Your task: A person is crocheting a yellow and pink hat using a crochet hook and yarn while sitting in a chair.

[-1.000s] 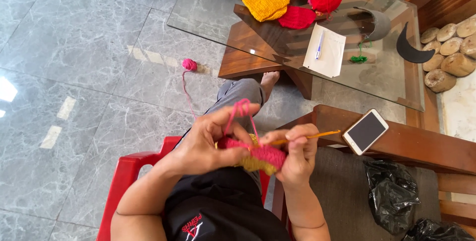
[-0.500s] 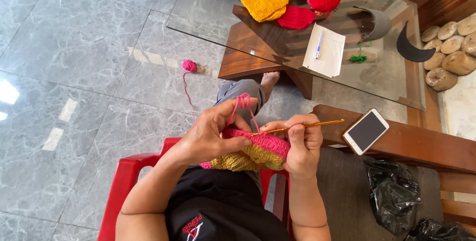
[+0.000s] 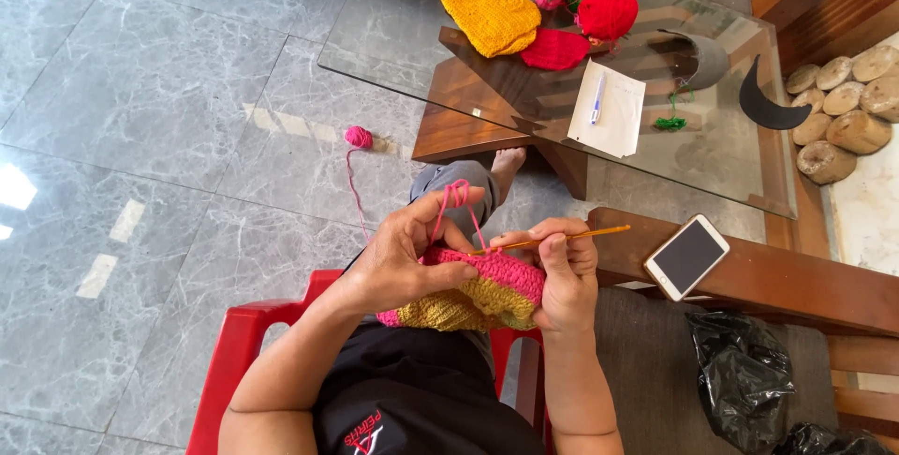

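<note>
A pink and yellow crochet piece (image 3: 487,291) lies across my lap. My left hand (image 3: 407,249) grips its left edge, with the pink yarn strand (image 3: 454,202) looped over the raised index finger. An orange crochet hook (image 3: 571,236) sits in my right hand (image 3: 562,272), which also pinches the piece's right side; the hook's tip is at the pink top row. The strand runs down to a small pink yarn ball (image 3: 358,137) on the grey floor.
I sit on a red plastic chair (image 3: 234,352). Ahead stands a glass table (image 3: 421,6) bearing a yellow crochet piece (image 3: 489,10), red yarn balls (image 3: 607,13), paper with a pen (image 3: 609,109). A phone (image 3: 686,256) rests on a wooden armrest; black bags (image 3: 740,380) lie right.
The crochet piece has been spread wider and flatter across my lap. My left index finger has lifted the pink strand higher, and the hook now points further right and lies more level.
</note>
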